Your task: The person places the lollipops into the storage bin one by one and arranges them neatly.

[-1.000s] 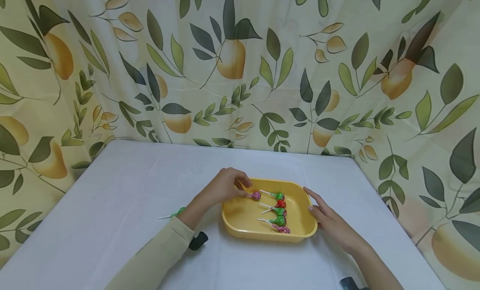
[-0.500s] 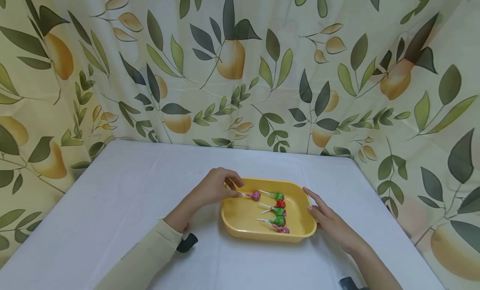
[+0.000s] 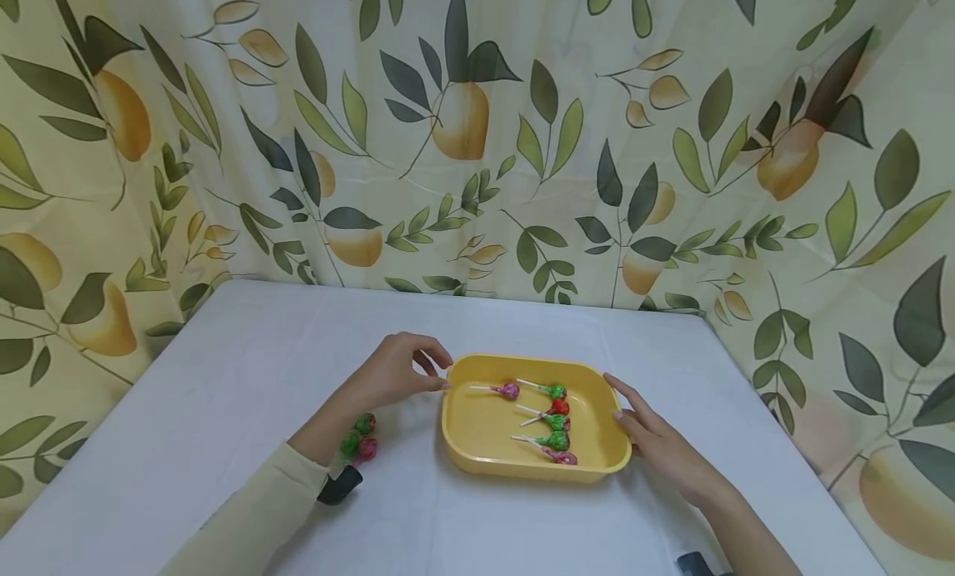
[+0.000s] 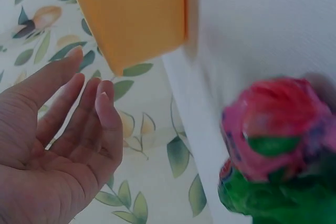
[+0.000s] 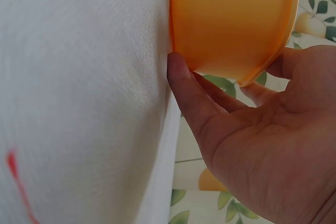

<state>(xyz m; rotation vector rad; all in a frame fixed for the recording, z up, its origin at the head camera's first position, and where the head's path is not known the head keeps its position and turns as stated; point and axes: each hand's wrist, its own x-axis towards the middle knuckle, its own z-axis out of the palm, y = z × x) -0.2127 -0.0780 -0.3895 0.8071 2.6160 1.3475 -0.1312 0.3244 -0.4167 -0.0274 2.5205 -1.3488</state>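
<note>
In the head view a yellow tray (image 3: 485, 458) stands on the table with several wrapped lollipops inside. A purple lollipop (image 3: 510, 389) lies on its own toward the tray's far left, its white stick pointing left. The others, such as a red one (image 3: 559, 406) and a green one (image 3: 557, 439), form a column right of the middle. My left hand (image 3: 391, 369) is at the tray's left rim, fingers loosely bent and holding nothing. On the other side my right hand (image 3: 656, 439) holds the right end, thumb on the rim and fingers against the outer wall (image 5: 231, 24).
More lollipops (image 3: 366, 448) in green and pink lie on the white table left of the tray, partly hidden by the left forearm. A pink one (image 4: 275, 127) looms close in the left wrist view. Behind the table hangs a leaf-and-fruit patterned curtain (image 3: 462, 186).
My left hand has let go of the purple lollipop's stick and drawn back left out of the tray. Lollipops beside the left forearm have come into view. The right hand stays put.
</note>
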